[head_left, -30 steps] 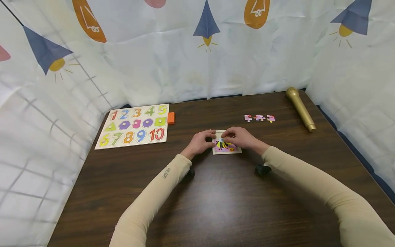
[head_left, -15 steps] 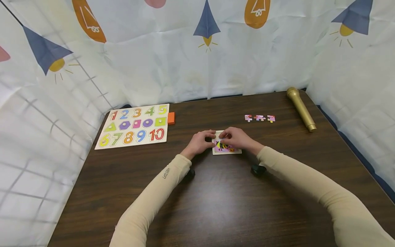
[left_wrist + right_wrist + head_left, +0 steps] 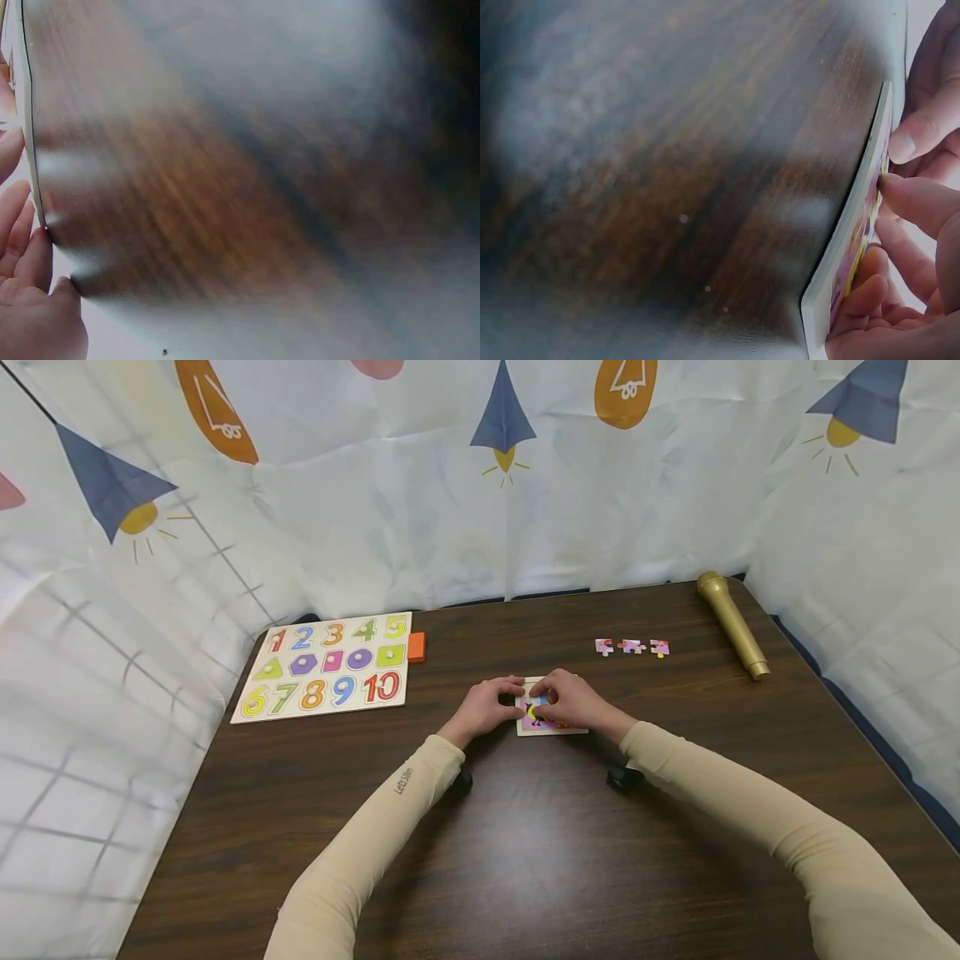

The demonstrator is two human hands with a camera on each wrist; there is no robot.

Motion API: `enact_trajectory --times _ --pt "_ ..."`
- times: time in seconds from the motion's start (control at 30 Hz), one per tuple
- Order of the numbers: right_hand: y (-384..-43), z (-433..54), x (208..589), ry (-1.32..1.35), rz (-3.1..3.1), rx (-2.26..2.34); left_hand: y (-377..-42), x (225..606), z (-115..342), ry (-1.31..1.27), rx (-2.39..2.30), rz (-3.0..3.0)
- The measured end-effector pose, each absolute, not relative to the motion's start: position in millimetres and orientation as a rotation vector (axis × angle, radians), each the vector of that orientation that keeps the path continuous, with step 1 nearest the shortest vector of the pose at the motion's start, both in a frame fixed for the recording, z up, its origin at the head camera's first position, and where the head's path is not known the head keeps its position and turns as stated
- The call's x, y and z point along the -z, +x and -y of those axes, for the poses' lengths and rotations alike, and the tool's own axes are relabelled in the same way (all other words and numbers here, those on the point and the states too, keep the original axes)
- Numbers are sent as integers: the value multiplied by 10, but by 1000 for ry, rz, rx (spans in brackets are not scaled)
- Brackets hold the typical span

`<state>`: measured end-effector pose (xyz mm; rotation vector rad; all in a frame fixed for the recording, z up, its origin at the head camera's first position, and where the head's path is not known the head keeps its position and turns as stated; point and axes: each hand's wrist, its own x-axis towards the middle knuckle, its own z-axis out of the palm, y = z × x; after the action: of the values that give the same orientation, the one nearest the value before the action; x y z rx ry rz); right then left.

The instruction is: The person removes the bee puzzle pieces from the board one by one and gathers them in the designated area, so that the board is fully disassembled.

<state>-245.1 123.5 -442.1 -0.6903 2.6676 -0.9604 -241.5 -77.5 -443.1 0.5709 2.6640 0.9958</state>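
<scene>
A small wooden jigsaw puzzle board (image 3: 551, 732) with a yellow-and-black bee picture lies on the table. My left hand (image 3: 486, 708) holds its left edge between thumb and fingers. Over the picture, my right hand (image 3: 579, 702) has its thumb and curled fingers around a pale blue puzzle piece (image 3: 542, 700) in the upper left part. In the right wrist view the right thumb (image 3: 915, 199) touches the picture side, close to the left thumb (image 3: 915, 139). The right hand hides much of the bee. Only the board's pale edge (image 3: 28, 112) shows in the left wrist view.
Three loose pink jigsaw pieces (image 3: 632, 647) lie in a row behind the board to the right. A gold microphone (image 3: 733, 625) is at the back right. At the left lies a number-and-shape peg board (image 3: 322, 668), with an orange block (image 3: 416, 647) at its right edge.
My right hand has shifted left over the puzzle board, and its thumb and fingertips stand wider apart. The left hand stays at the board's left edge.
</scene>
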Motion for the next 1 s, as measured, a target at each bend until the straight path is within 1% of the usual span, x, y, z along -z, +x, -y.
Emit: enact_trajectory --times 0.37,1.0 --pt "-2438 -1221 4380 -729 -2673 946 -2425 4430 781 592 -990 -2663" --pt "-2405 -1208 4412 -704 -2666 992 -2429 4428 782 607 -974 -2666"
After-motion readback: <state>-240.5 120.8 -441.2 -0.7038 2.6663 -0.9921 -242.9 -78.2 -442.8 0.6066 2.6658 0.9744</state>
